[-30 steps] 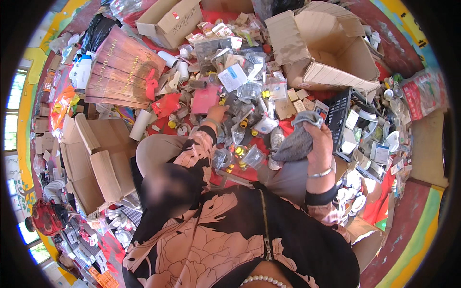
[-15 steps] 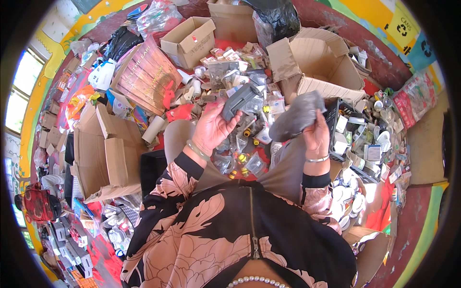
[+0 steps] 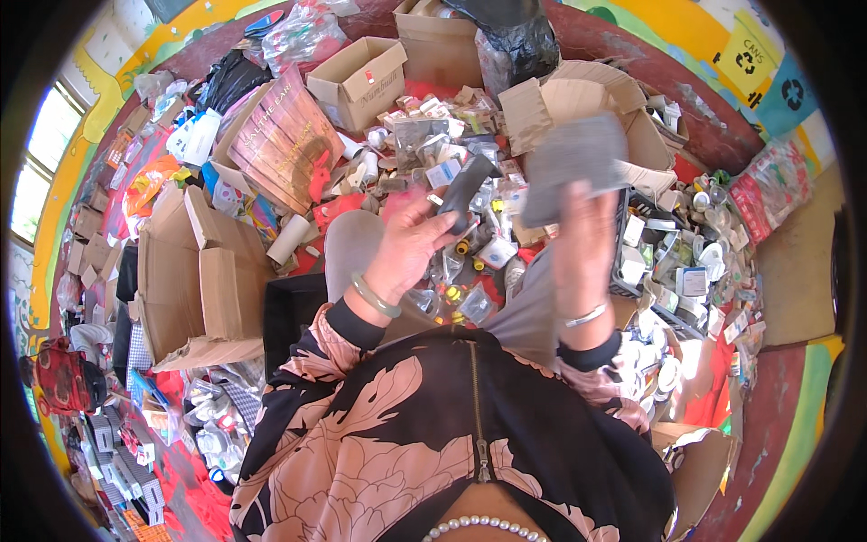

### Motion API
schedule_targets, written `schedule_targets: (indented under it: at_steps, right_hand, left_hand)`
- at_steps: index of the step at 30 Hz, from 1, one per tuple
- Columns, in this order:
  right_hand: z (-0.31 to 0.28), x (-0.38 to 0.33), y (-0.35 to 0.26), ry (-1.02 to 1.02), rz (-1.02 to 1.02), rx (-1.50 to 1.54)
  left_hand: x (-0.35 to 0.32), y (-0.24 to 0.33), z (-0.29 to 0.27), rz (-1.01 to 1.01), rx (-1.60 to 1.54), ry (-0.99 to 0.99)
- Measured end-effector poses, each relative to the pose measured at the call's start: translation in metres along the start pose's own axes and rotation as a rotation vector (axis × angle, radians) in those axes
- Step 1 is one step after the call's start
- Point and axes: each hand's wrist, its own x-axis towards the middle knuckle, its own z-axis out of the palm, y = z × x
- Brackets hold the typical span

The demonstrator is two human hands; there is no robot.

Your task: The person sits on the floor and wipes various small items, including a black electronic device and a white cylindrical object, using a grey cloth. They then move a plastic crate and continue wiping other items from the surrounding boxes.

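Oblong, dark block (image 3: 467, 185) is gripped by curled left hand (image 3: 408, 242); grey cloth (image 3: 578, 158), two o'clock, is held by right hand (image 3: 585, 257), finger-spread blurred.

Between the left hand (image 3: 411, 253) and the right hand (image 3: 585, 244) lay open air, pinched at its far end by the dark grey object (image 3: 467, 188) in the left fingers and the blurred grey cloth (image 3: 573, 167) at the right ones. Beneath, yellow-capped bottles (image 3: 454, 294) and a clear plastic container (image 3: 476, 305) cluttered the floor between the legs, so a hand could pass over but not slide along it. The left knee (image 3: 352, 253) and, beyond it, an open cardboard box (image 3: 226, 289) closed off the left. A loaded black crate (image 3: 625, 282) stood beside the right forearm; a flapped carton (image 3: 526, 113) blocked the way beyond the cloth.
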Motion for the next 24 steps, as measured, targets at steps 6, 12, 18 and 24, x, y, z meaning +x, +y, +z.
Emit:
schedule_targets:
  at_steps: [6, 12, 18, 24]
  right_hand:
    - [0.045, -0.027, 0.033, -0.338, -0.558, -0.888]
    - [0.033, 0.021, 0.045, -0.186, -0.213, -0.945]
    - [-0.037, 0.062, 0.092, -0.036, 0.473, -0.112]
    - [-0.025, 0.039, 0.030, 0.110, 0.518, 0.533]
  left_hand:
    - [-0.009, -0.010, 0.012, 0.203, 0.148, -0.015]
    - [-0.017, -0.016, -0.002, 0.078, 0.484, -0.091]
    - [-0.032, 0.007, 0.002, 0.150, 0.585, -0.122]
    - [-0.026, 0.007, -0.012, 0.398, 0.812, 0.008]
